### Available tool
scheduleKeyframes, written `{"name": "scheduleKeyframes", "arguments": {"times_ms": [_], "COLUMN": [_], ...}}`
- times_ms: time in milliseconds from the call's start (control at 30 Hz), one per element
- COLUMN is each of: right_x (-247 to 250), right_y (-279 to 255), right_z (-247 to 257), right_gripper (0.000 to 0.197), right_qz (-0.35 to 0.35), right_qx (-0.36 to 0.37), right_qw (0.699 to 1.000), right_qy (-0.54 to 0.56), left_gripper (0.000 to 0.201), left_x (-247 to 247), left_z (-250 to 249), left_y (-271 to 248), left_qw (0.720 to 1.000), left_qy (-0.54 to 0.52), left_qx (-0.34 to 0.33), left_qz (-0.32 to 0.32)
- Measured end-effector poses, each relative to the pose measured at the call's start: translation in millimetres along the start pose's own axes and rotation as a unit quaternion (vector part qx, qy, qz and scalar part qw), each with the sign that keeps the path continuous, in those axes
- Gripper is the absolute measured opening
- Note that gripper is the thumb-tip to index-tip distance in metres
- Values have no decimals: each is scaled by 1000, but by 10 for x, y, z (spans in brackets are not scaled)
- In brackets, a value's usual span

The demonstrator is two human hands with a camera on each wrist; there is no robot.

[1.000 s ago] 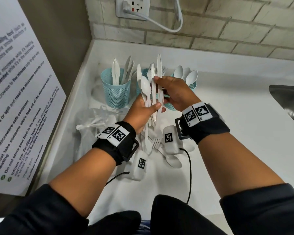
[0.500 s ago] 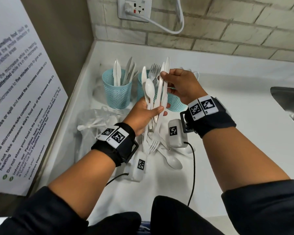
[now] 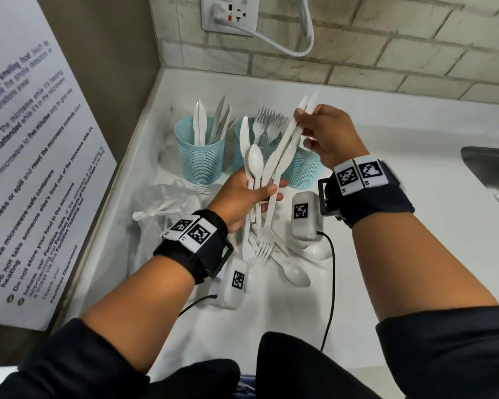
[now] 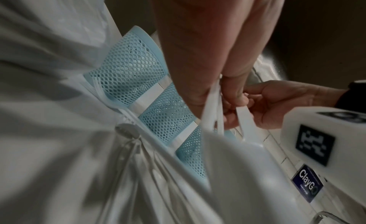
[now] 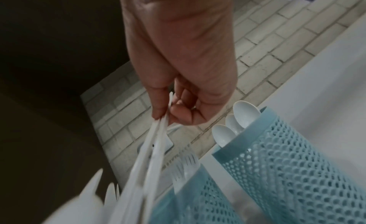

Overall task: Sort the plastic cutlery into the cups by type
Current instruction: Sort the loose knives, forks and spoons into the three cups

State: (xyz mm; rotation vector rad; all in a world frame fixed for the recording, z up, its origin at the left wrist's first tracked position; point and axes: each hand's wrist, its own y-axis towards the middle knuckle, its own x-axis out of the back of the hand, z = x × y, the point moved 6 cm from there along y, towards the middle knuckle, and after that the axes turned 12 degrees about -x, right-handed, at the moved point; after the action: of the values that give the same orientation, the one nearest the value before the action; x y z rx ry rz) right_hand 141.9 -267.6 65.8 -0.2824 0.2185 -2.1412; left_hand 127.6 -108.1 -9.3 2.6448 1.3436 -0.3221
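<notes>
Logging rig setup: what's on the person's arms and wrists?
Dark sleeves pushed up the forearms. Each wrist has a black strap, left and right, with white square-code tags. A white tagged camera box hangs under each wrist, trailing a black cable.

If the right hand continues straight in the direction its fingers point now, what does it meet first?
The right hand points left across the cups. Its fingers would probably first meet the forks standing in the middle cup, though depth is uncertain.
</notes>
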Motion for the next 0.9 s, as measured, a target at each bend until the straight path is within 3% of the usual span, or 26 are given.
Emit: {"name": "scheduleKeyframes", "arguments": {"times_ms": [133, 300, 433, 567, 667, 767, 900], "right_x": [163, 120, 141, 164, 180, 135, 114], "right_y": [22, -15, -57, -89, -98, -113, -109], "right_z": [47, -167, -321, -381, -390, -372, -372], "right_gripper": [17, 5, 20, 38, 48, 41, 27], "right_qz": [-10, 69, 84, 48, 24, 33, 57], "right_qx": [-8, -48, -47, -28, -21, -11, -4], "right_qw": [994, 985, 978, 986, 979, 971, 978], "right_qy": [111, 149, 186, 154, 201, 236, 202], "left_gripper": [37, 33, 32, 33, 33, 31, 24], "left_x": [41, 111, 173, 189, 187, 195, 248], "left_z": [-10, -73, -34, 10, -1, -25, -37], "left_y": [19, 89, 117, 110, 105, 109, 106], "left_qw": [999, 991, 985, 979, 978, 976, 971], "left_qy": [-10, -58, -88, -135, -150, -157, -162], "left_qx": [-25, -65, -59, -54, -60, -69, -79], "left_qz": [-41, -102, -133, -141, -133, -133, -155]}}
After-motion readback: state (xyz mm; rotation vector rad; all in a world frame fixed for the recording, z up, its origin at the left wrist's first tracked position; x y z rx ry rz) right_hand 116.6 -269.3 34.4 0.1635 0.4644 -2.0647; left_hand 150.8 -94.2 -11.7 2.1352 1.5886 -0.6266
